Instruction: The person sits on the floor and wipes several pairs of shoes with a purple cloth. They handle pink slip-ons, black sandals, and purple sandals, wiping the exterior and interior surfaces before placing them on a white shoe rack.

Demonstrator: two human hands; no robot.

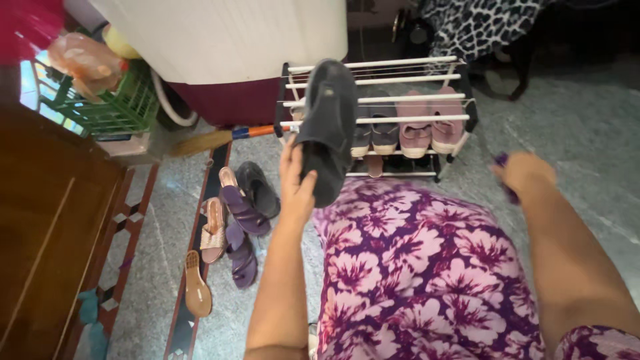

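My left hand (295,187) grips a dark grey slip-on shoe (328,127) by its heel and holds it up, toe pointing up, in front of a white-railed shoe rack (373,65). A dark pair (375,135) and a pink pair (432,132) of shoes rest on the rack's shelf. My right hand (525,171) is out to the right of the rack, closed around a small purple thing (501,162), blurred and mostly hidden. My purple flowered dress (413,267) fills the lower middle.
Loose sandals lie on the floor left of me: purple ones (240,230), beige ones (212,230), a black one (259,188). A broom (213,139) lies behind them. A green crate (110,100) and wooden furniture (47,220) stand at left, a white cloth-covered table (227,40) behind.
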